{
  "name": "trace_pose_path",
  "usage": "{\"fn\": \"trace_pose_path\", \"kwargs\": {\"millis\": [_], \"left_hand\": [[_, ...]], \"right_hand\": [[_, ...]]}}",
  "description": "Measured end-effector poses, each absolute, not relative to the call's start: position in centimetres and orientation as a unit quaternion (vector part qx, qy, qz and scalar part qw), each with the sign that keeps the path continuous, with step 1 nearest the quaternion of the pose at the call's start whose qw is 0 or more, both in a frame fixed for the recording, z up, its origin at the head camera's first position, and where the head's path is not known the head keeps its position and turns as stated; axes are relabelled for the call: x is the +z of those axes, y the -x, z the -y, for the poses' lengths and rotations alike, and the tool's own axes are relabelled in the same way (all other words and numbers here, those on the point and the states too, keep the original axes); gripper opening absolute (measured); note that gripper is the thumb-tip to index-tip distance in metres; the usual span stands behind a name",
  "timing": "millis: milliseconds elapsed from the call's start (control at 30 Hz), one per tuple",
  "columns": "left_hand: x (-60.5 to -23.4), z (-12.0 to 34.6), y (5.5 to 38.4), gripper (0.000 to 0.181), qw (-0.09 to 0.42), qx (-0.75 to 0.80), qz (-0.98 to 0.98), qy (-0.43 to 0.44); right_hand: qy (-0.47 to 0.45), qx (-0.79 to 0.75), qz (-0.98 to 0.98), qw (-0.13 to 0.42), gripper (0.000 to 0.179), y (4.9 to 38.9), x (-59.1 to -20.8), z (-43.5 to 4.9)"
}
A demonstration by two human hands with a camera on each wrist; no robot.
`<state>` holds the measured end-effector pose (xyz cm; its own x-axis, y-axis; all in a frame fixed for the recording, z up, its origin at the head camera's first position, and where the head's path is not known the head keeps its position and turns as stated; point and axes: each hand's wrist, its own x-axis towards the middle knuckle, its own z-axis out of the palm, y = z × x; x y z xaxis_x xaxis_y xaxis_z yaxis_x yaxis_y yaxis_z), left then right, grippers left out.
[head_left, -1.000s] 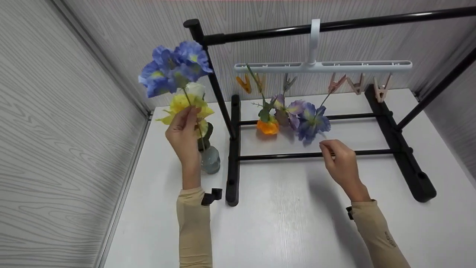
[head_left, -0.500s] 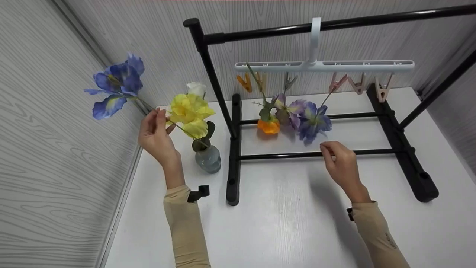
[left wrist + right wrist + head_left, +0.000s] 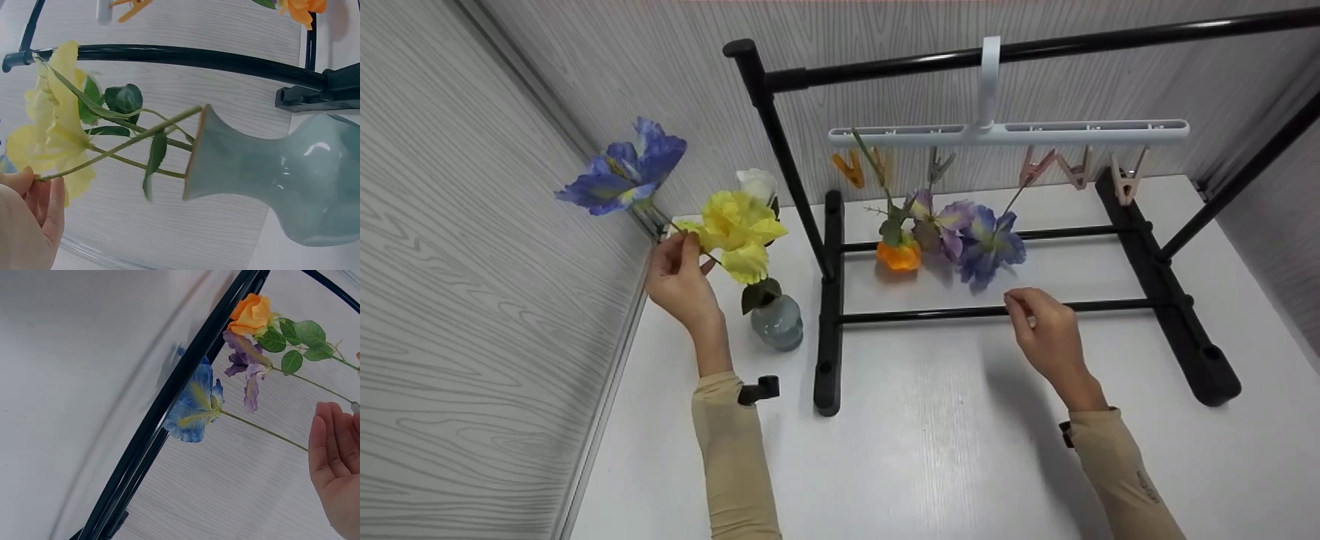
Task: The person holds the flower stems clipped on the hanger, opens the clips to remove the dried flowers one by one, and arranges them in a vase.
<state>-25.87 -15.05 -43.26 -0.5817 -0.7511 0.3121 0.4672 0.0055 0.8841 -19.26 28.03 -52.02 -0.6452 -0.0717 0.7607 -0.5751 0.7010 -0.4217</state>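
Note:
My left hand [image 3: 682,281] pinches the stem of a blue iris [image 3: 622,171], its bloom up and to the left. In the left wrist view the stem [image 3: 118,147] slants to the mouth of a blue-grey vase [image 3: 236,163], its end at the rim; how far inside cannot be told. A yellow flower [image 3: 739,229] and a white rose [image 3: 757,184] stand in the vase. My right hand [image 3: 1046,330] hovers near the rack's lower bar, fingers loosely bent, holding nothing. Nearest it hangs another blue iris [image 3: 990,244], head down from a pink clothespin [image 3: 1036,169].
A black rack [image 3: 829,337] stands on the white table [image 3: 907,450]. From its top bar hangs a pale hanger [image 3: 1080,133] with several clothespins. A purple iris [image 3: 941,221] and an orange rose [image 3: 898,255] dangle there too. Grey wood-grain panels [image 3: 472,300] border the left and back.
My left hand carried the blue iris left and down, then shifted slightly right and lower beside the vase. The bloom tilted from upright to leftward. My right hand stayed nearly still.

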Motion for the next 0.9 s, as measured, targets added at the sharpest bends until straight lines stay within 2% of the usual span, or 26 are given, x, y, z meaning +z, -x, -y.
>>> {"fn": "trace_pose_path", "kwargs": {"millis": [300, 667, 733, 900], "left_hand": [[-43.9, 15.9, 26.0, 0.006, 0.410, -0.694, 0.571, -0.154], [-43.4, 16.1, 25.8, 0.004, 0.458, -0.645, 0.598, -0.130], [-44.0, 15.8, 25.8, 0.004, 0.451, -0.625, 0.627, -0.116], [-46.1, 15.3, 25.7, 0.005, 0.388, -0.564, 0.721, -0.109]], "right_hand": [[-0.196, 0.334, 0.847, 0.365, 0.013, 19.1, -52.1, -28.0], [-0.191, 0.329, 0.853, 0.358, 0.011, 19.2, -52.3, -28.0], [-0.190, 0.329, 0.855, 0.354, 0.010, 19.2, -52.4, -27.9], [-0.194, 0.330, 0.858, 0.344, 0.010, 19.3, -52.2, -27.6]]}}
